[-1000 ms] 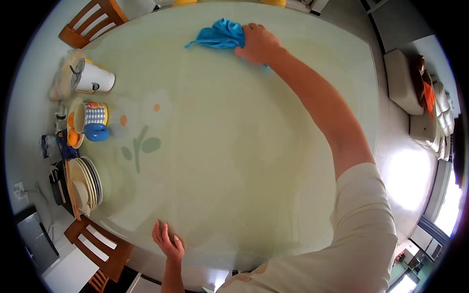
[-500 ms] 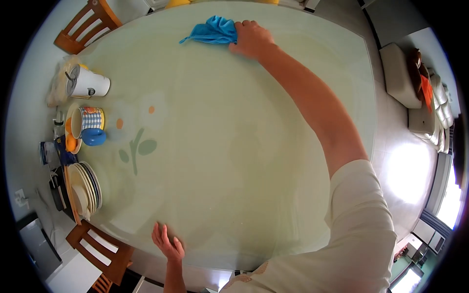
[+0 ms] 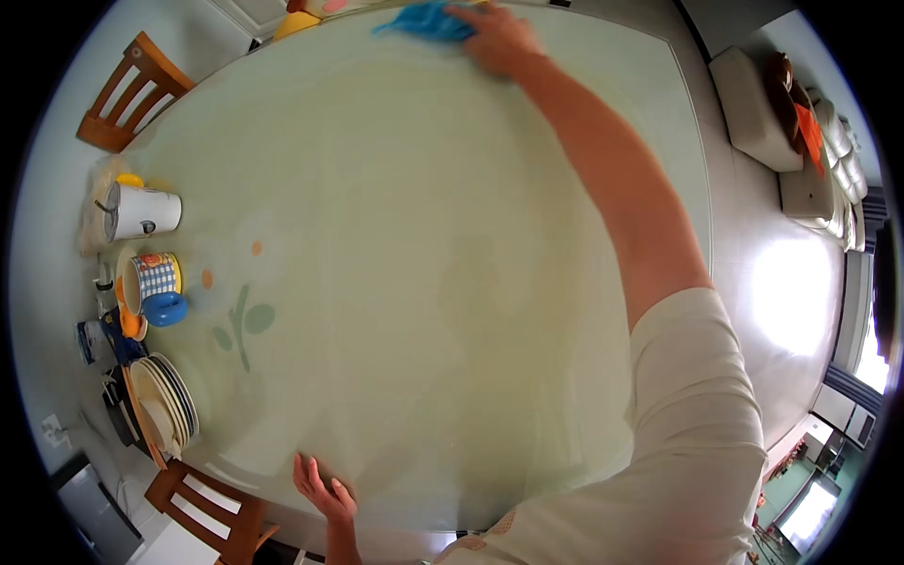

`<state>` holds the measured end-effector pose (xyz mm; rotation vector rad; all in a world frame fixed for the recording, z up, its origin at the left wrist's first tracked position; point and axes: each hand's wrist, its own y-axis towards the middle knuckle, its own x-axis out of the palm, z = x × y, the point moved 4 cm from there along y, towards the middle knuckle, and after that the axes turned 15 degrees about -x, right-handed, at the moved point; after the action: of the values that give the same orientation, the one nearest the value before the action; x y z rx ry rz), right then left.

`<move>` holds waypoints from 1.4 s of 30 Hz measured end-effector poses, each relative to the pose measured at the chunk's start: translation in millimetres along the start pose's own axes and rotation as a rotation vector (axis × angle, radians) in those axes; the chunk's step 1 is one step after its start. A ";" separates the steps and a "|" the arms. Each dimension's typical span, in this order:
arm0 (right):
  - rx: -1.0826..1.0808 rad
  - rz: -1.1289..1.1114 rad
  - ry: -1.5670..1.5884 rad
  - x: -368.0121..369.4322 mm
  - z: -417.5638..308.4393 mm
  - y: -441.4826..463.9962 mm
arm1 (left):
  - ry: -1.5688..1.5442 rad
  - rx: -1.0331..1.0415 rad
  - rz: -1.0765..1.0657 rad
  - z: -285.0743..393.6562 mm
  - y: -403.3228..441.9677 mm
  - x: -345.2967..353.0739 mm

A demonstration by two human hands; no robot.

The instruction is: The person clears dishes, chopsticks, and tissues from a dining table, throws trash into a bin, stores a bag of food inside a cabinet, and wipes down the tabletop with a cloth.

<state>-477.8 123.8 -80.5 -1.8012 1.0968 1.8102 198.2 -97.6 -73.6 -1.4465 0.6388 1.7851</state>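
A pale green table [image 3: 405, 282] with a printed flower motif [image 3: 247, 320] fills most of the view. A wooden chair [image 3: 132, 89] stands at the far left and a second slatted chair [image 3: 212, 513] at the near left; a light sofa [image 3: 753, 108] stands beyond the right side.

The right arm, in a pale short sleeve [image 3: 692, 377], reaches from the near right corner across the table, bent slightly at the elbow. The forearm slants inward and away from the body. The right hand [image 3: 501, 42] is at the far edge, back of the hand up, fingers directed left over the blue cloth [image 3: 424, 21]. The cloth lies bunched along this edge, mostly to the left of the hand. Hand and cloth are blurred; whether the fingers clench the fabric or press it flat cannot be told.

The left hand [image 3: 325, 492] is at the near edge, left of the torso, its forearm rising from the bottom of the view. Its fingers are loosely curled, slightly apart, and grasp nothing. The stack of plates [image 3: 168, 405], checked mug [image 3: 156, 278] and white cup [image 3: 146, 212] are along the left side, well apart from both hands.
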 end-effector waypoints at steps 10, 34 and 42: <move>0.379 0.125 -0.057 -15.7 215.0 -111.5 | 0.009 -0.025 0.008 4.1 -2.5 -1.9; 0.425 0.044 0.178 -88.6 163.0 -279.6 | -0.019 0.070 0.088 -1.5 -4.7 0.4; 0.407 0.061 0.229 -113.5 91.5 -373.5 | 0.008 0.068 0.120 -0.2 -8.7 -1.7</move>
<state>-254.8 457.0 -82.4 -1.7638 1.4949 1.3076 205.4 -92.9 -71.3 -1.3957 0.7974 1.8315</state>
